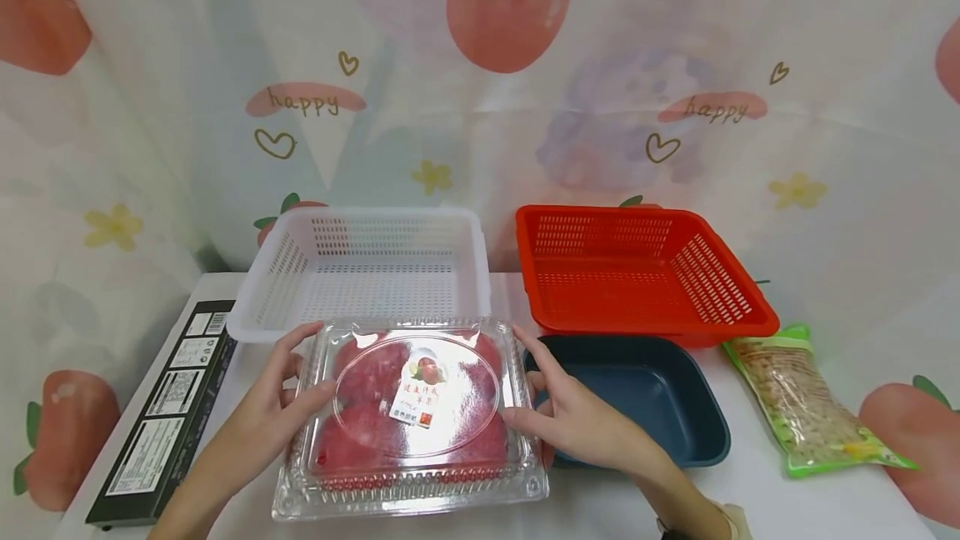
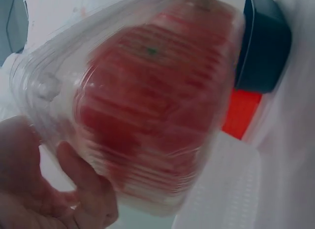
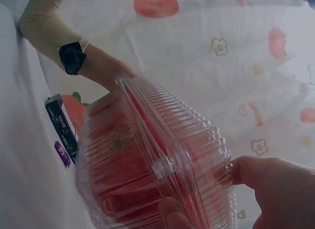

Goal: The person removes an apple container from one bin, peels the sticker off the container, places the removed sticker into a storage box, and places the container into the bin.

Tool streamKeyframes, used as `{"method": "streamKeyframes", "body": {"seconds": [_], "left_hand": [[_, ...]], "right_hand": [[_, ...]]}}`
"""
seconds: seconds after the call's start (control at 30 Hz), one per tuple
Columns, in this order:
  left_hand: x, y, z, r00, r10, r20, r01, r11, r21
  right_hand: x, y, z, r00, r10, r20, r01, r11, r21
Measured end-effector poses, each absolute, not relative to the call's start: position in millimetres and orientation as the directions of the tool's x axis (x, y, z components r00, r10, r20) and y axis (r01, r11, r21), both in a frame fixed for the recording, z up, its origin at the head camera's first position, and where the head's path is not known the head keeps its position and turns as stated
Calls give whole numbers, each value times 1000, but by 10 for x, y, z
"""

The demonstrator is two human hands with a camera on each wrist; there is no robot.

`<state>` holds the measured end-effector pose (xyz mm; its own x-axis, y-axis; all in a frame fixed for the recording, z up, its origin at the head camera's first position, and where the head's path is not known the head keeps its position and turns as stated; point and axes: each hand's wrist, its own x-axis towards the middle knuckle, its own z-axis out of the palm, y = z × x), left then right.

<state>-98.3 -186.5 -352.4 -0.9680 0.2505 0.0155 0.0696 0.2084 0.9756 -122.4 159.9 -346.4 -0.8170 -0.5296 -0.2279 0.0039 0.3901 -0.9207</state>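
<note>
A clear plastic clamshell box (image 1: 352,473) of red fruit, probably apples, is held up over the near side of the table. Its lid is closed and carries a fruit-picture label (image 1: 417,390). My left hand (image 1: 258,419) grips the left side, thumb on the lid. On the right side my right hand (image 1: 585,423) holds it, with thumb and index finger at the lid's edge. In the left wrist view the box (image 2: 142,106) appears raised above the tabletop. The right wrist view shows right-hand fingers (image 3: 174,216) under the rim; the other fingers are partly hidden.
Behind the box stand a white slotted basket (image 1: 251,307) and a red slotted basket (image 1: 652,327). A dark blue basin (image 1: 637,407) sits to the right, beyond it a green-edged food bag (image 1: 795,407). Along the left edge lies a long black box (image 1: 168,407).
</note>
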Motion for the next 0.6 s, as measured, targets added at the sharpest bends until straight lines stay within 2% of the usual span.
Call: {"method": "streamKeyframes", "body": {"seconds": [0.13,0.33,0.6], "left_hand": [[-988,-1910,-3548,-962,265,-66,21,313,949],[-1017,-1913,-3635,-935,307,-181,-7,491,871],[-1045,-1967,-3663,-880,397,-260,-12,530,848]], "right_hand": [[-1242,1588,-3505,-798,-549,-250,9,404,-915],[-1288,1581,-3593,-806,-524,-276,-1,466,-885],[-1331,1532,-3729,-808,-501,-310,11,513,-859]]}}
